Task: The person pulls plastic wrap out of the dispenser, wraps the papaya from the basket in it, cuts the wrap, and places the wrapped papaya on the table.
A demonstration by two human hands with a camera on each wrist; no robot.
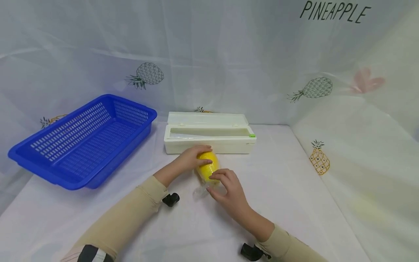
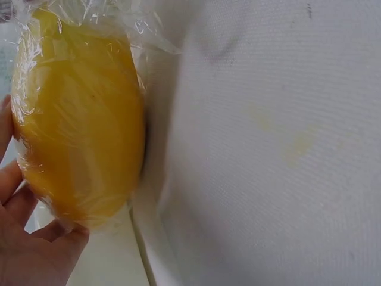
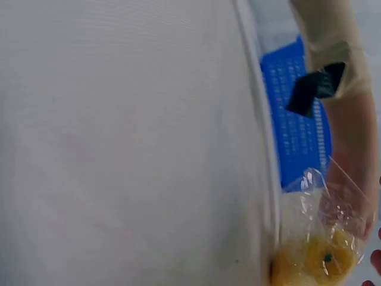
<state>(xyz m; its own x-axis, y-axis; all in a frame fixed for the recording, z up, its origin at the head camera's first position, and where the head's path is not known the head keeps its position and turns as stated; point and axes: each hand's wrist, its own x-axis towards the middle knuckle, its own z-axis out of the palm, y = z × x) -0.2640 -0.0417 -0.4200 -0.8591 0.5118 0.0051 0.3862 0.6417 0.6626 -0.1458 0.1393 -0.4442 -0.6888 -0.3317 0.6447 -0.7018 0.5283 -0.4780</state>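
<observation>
A yellow oval fruit [image 1: 209,165] in clear plastic film [image 2: 134,24] is upright on the white cloth in the head view. My left hand [image 1: 193,157] grips its far end, thumb on the near side and fingers around the back. The left wrist view shows the film wrinkled over the skin and bunched at the end away from that hand. By the loose film at the near end is my right hand [image 1: 230,193], its thumb and fingers bent and apart. In the right wrist view only its fingertips [image 3: 375,260] show, beside the film.
Behind the fruit stands a white cling film box [image 1: 209,145], its lid [image 1: 207,118] raised and a green slider [image 1: 252,135] at its right end. A blue slotted basket [image 1: 95,182] is to the left. Patterned white cloth [image 1: 229,54] hangs at the back and right.
</observation>
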